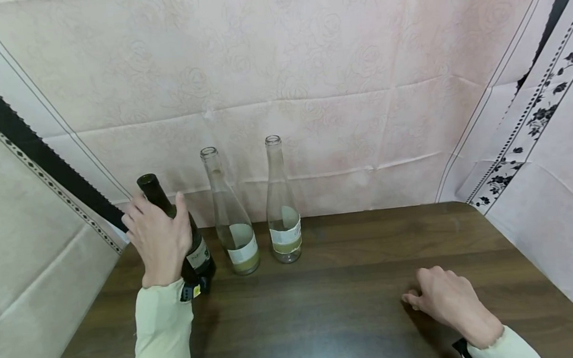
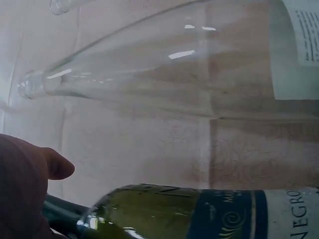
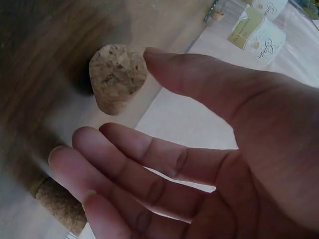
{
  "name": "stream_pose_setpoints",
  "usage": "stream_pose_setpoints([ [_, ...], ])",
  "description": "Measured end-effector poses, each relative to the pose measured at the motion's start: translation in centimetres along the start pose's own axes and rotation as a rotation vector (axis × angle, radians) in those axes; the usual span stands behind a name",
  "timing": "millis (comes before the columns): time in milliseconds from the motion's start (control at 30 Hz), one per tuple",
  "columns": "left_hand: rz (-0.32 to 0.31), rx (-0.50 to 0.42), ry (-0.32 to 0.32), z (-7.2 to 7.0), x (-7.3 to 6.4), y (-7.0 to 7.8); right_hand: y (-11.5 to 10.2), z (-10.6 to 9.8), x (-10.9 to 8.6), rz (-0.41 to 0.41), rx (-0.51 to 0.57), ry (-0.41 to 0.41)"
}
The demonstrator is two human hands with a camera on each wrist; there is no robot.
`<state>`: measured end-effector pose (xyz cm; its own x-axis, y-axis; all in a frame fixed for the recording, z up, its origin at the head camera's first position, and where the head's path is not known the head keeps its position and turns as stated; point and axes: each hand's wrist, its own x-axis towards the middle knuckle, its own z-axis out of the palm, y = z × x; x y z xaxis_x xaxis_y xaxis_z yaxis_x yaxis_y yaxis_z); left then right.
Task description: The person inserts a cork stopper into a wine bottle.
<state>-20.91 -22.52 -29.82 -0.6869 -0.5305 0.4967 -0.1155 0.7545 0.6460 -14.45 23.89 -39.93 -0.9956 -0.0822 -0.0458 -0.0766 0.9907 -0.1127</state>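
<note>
Right grip point(image 1: 446, 300) half-open, empty, near a cork point(image 3: 117, 77); left grip point(image 1: 158, 239) spread, empty, by dark bottle point(image 1: 201, 255); probably slick, breakable; grab the neck point(image 1: 157, 194).

my table point(image 1: 347, 287): brown wood grain, kinda shiny | far left: dark green bottle point(image 1: 200, 254), standing, labelled | just right of it: clear bottle point(image 1: 242, 246), label low down | next one over: second clear bottle point(image 1: 286, 234), same deal | my right side: a cork point(image 3: 117, 77) plus another cork point(image 3: 61, 205), not touching
</note>
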Motion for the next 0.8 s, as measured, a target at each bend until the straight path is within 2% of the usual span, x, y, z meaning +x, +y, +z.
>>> stream_pose_setpoints([
  [67, 0.005, -0.009, -0.005, 0.1, 0.2, -0.2, -0.1, 0.2, 0.0, 0.004, 0.006, -0.016],
  [233, 0.021, -0.066, 0.041, 0.2, 0.4, -0.5, -0.4, 0.4, 0.1, 0.012, 0.029, -0.078],
  [433, 0.056, -0.077, 0.06, 0.0, 0.7, -0.9, -0.2, 0.2, -0.1, 0.002, 0.01, -0.083],
  [567, 0.041, -0.062, 0.035, -0.1, 0.8, -1.1, 0.0, 0.0, -0.2, -0.02, -0.019, -0.088],
  [800, 0.006, -0.051, -0.081, -0.9, 0.5, -1.3, 0.2, -0.1, -0.1, -0.023, -0.012, -0.128],
])
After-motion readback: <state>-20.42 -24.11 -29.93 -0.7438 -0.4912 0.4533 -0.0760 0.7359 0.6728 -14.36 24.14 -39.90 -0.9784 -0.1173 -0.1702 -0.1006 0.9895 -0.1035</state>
